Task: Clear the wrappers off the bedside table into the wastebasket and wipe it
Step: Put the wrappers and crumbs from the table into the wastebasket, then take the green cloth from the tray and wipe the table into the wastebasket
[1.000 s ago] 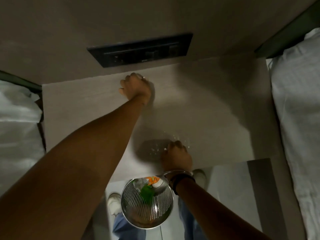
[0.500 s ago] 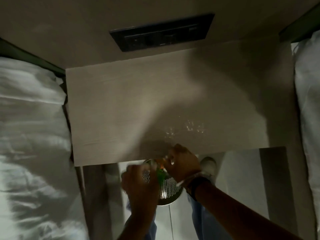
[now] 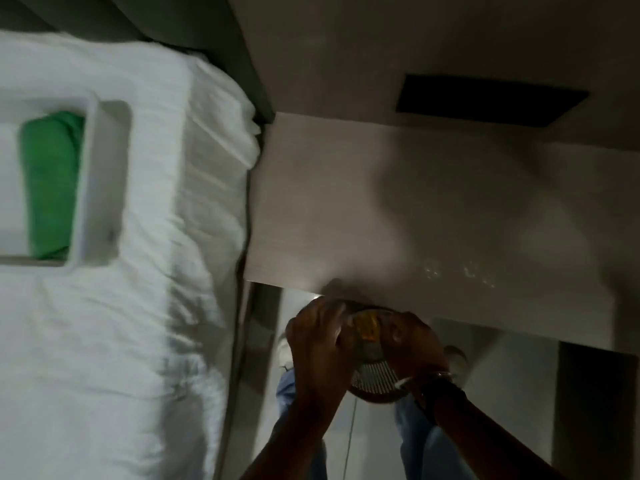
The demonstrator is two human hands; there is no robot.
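A round metal mesh wastebasket [image 3: 375, 377] is held up just below the front edge of the pale wooden bedside table [image 3: 381, 209]. My left hand [image 3: 318, 337] curls over its left rim and my right hand [image 3: 412, 344] grips its right rim. An orange wrapper [image 3: 367, 328] shows inside the basket between my hands. Small shiny crumbs [image 3: 460, 271] lie on the tabletop near its front edge. No wrapper shows on the tabletop.
On the white bed [image 3: 121, 341] to the left lies a white tray [image 3: 100, 188] holding a folded green cloth [image 3: 52, 181]. A black switch panel [image 3: 485, 98] is set in the wall behind the table. My jeans and shoes show below on a glossy floor.
My left hand left the back of the tabletop and came down to the basket. My view swung left, bringing the bed, tray and green cloth into sight.
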